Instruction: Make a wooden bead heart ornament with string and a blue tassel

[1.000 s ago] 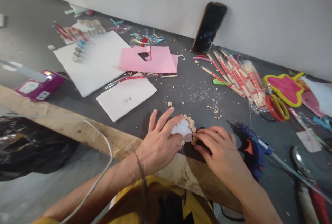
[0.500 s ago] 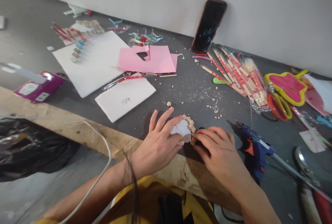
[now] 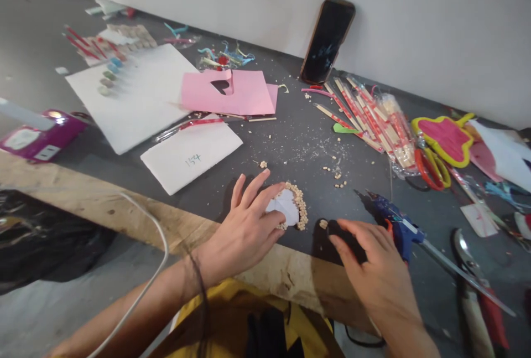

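My left hand (image 3: 249, 217) rests at the table's front edge, thumb and index finger around a small white paper disc (image 3: 286, 207) and the other fingers spread. Small beige pieces form a bumpy border (image 3: 301, 208) along the disc's right side; my fingers hide part of its left side. To the right, my right hand (image 3: 369, 253) is low over the table with thumb and index finger close together. A small dark thing shows at those fingertips, too unclear to name. Just left of them is a small beige piece (image 3: 323, 224). A blue glue gun (image 3: 400, 222) lies beyond the right hand.
A phone (image 3: 327, 40) leans on the wall. Wrapped chopsticks (image 3: 369, 117), scissors (image 3: 431, 169) and pruning shears (image 3: 477, 286) lie right. Pink paper (image 3: 249, 92), a white card (image 3: 174, 170) and a purple power strip (image 3: 43, 134) are left. A white cable (image 3: 160, 258) crosses my left forearm.
My right hand has moved away from the disc's beige border, to the right. My left hand stays on the disc. The whole view has shifted slightly.
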{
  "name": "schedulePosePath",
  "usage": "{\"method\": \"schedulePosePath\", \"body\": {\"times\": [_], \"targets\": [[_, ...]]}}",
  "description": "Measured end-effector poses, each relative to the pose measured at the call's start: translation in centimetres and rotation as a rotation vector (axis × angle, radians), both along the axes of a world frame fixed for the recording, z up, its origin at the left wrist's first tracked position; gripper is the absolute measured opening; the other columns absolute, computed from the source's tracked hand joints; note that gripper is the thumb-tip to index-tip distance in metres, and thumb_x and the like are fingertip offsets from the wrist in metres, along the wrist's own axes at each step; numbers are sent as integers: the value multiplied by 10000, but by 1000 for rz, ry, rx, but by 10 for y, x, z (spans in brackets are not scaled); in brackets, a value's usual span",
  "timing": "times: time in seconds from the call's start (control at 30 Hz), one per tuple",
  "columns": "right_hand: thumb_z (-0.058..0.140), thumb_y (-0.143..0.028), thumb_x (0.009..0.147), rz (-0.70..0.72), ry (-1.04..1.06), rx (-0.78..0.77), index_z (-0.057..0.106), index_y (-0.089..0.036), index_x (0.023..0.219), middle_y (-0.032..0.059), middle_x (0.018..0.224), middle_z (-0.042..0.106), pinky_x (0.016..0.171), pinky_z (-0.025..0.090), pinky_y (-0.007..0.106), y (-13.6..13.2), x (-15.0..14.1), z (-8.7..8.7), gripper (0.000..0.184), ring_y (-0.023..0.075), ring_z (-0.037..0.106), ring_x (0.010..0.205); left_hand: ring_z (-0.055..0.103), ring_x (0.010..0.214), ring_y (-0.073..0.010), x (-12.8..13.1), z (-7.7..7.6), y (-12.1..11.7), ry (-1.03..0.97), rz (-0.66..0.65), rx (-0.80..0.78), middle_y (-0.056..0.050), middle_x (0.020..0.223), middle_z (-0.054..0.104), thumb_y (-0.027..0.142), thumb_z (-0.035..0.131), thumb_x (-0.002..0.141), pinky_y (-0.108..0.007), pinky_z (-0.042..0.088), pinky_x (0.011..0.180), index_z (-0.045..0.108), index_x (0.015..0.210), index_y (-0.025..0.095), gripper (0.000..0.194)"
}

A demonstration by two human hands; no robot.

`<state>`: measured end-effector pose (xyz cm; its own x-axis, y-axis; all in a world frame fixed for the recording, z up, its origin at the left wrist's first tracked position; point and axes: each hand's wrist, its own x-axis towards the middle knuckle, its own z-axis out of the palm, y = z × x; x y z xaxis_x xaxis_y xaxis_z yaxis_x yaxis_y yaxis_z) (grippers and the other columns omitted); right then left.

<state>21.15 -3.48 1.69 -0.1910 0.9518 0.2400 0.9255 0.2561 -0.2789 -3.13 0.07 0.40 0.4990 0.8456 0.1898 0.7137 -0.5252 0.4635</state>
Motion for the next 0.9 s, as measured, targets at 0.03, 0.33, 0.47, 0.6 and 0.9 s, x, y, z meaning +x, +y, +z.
{"method": "schedulePosePath", "body": {"times": [0.03, 0.33, 0.47, 0.6, 0.9], "targets": [[534, -329, 873, 2, 7, -17, 602, -197, 1029, 76, 937, 671, 794, 481, 401, 0, -3, -4, 215, 236, 591, 886, 160, 1393, -328, 0, 0, 0, 3, 1, -1, -41, 1365, 449, 247, 562, 839, -610, 78, 1111, 666, 836, 244, 104], [520, -200, 877, 46, 29, 4, 601, -185, 1007, 74, 951, 668, 807, 480, 365, -2, -23, -6, 154, 212, 603, 879, 151, 1391, -332, 0, -2, 1, 14, -9, 14, -45, 1375, 434, 254, 560, 838, -614, 79, 1103, 662, 863, 243, 105], [505, -126, 873, 160, 92, -31, 593, -179, 999, 55, 898, 675, 764, 485, 292, -8, -45, -1, 163, 170, 614, 820, 152, 1388, -338, -1, -3, 1, 4, -13, 20, -47, 1378, 430, 265, 563, 837, -615, 79, 1101, 661, 872, 241, 107], [511, -114, 861, 222, 51, -8, 626, -159, 1020, 70, 896, 661, 769, 470, 333, -5, -61, -3, 201, 193, 579, 809, 164, 1385, -339, -1, -1, 2, -6, -22, 10, -50, 1386, 424, 254, 538, 852, -616, 84, 1100, 651, 872, 230, 117], [521, -164, 878, 188, 66, 37, 616, -162, 978, 73, 837, 613, 712, 456, 343, -1, -61, -10, 138, 203, 524, 776, 142, 1393, -340, -2, -6, 2, -13, -17, 24, -49, 1399, 410, 275, 518, 865, -616, 80, 1100, 634, 836, 228, 128]]}}
